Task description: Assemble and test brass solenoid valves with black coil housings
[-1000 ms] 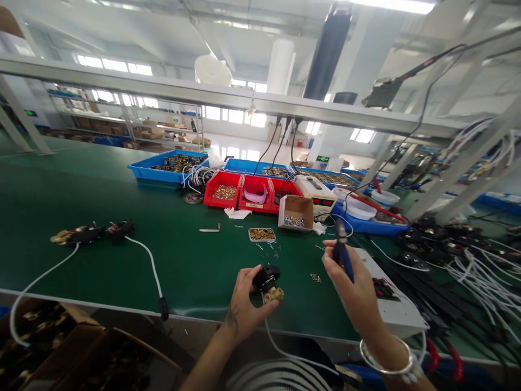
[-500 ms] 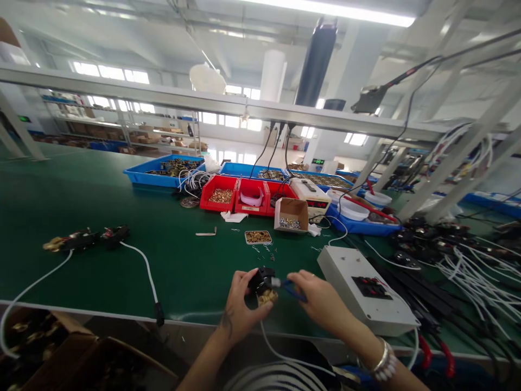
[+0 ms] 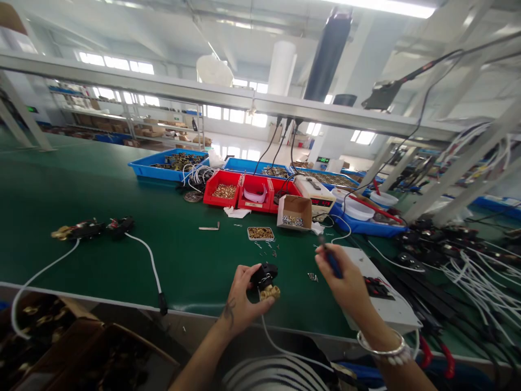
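Observation:
My left hand [image 3: 241, 300] grips a small black part with a brass fitting [image 3: 266, 281] just above the near edge of the green table [image 3: 101, 260]. A white cable [image 3: 280, 347] runs from the part down toward me. My right hand [image 3: 345, 282] is closed round a blue-handled tool [image 3: 330, 259], raised a little to the right of the part and apart from it. Small metal screws [image 3: 312, 277] lie on the table between the two hands.
A white box with a black socket panel [image 3: 391, 304] sits under my right hand. Red bins [image 3: 244, 191], blue trays [image 3: 163, 165], a small cardboard box [image 3: 295, 212] and a tray of brass bits [image 3: 261, 233] stand farther back. Black parts on a white cable [image 3: 93, 229] lie left; cables pile up right [image 3: 468, 260].
Half a second ago the tool tip was at the black part. My right hand has since lifted it away, up and to the right. My left hand holds the part in the same place.

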Action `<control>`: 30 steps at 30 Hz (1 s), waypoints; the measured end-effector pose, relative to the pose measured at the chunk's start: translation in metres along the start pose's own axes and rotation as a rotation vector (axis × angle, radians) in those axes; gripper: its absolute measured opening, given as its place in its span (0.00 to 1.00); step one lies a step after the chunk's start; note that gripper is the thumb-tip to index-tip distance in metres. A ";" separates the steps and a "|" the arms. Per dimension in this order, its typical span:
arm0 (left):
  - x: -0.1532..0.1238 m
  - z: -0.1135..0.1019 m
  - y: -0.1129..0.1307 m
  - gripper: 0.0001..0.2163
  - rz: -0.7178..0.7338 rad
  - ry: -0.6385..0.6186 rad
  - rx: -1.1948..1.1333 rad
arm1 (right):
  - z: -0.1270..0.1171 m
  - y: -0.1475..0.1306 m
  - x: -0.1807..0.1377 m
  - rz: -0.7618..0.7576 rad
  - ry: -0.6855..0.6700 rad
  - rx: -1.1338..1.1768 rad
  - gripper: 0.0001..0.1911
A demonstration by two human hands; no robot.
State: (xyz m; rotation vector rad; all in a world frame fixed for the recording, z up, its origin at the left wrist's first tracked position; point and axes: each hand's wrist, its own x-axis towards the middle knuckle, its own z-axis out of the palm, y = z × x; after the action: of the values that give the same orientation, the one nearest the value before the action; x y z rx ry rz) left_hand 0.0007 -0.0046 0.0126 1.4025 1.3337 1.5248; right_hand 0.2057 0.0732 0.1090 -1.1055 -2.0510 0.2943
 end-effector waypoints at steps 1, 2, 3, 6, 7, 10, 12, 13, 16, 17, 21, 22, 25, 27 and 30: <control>0.000 0.000 0.000 0.29 -0.001 -0.001 -0.002 | 0.001 -0.001 0.000 0.050 0.122 0.009 0.12; 0.000 0.000 0.000 0.29 -0.001 0.000 -0.004 | 0.002 -0.001 -0.002 0.076 0.177 0.016 0.13; 0.000 0.000 -0.001 0.29 -0.001 0.000 -0.006 | 0.003 -0.002 -0.003 0.077 0.165 0.024 0.13; 0.000 0.000 -0.003 0.28 0.000 0.002 -0.010 | 0.004 -0.002 -0.007 -0.011 -0.132 0.038 0.09; 0.000 0.001 -0.004 0.28 0.001 0.002 -0.011 | 0.003 -0.001 -0.008 -0.013 -0.155 0.036 0.08; -0.001 0.002 -0.006 0.28 0.010 0.000 -0.005 | 0.003 0.000 -0.010 0.090 0.145 0.043 0.09; -0.001 0.002 -0.006 0.28 0.015 0.002 0.001 | 0.006 -0.001 -0.011 0.113 0.281 0.071 0.09; -0.001 0.002 -0.005 0.28 0.015 0.002 0.004 | 0.007 -0.002 -0.010 0.072 0.198 0.076 0.08; 0.000 0.001 -0.003 0.28 0.008 0.002 0.009 | 0.006 -0.007 -0.006 -0.098 -0.231 0.062 0.08; 0.000 0.001 -0.003 0.28 0.007 0.001 0.009 | 0.005 -0.008 -0.005 -0.118 -0.258 0.062 0.08; 0.000 0.000 -0.002 0.28 0.008 -0.006 0.007 | 0.007 -0.006 -0.006 -0.026 0.146 0.074 0.08; 0.000 0.000 -0.002 0.28 0.007 -0.005 0.006 | 0.009 -0.003 -0.007 -0.041 0.083 0.046 0.08; 0.000 0.000 -0.003 0.28 0.000 -0.002 0.002 | 0.010 0.002 -0.009 -0.141 -0.370 -0.038 0.10; 0.000 0.000 -0.003 0.28 0.001 -0.006 0.002 | 0.007 0.003 -0.006 -0.117 -0.329 -0.010 0.08; 0.000 0.000 -0.003 0.28 0.007 -0.012 0.008 | 0.006 0.001 -0.004 0.010 0.074 0.034 0.09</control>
State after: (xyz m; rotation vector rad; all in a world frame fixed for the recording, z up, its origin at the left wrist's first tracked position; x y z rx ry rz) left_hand 0.0008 -0.0042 0.0099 1.4204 1.3303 1.5149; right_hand 0.2033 0.0712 0.1021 -1.0903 -1.9686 0.2881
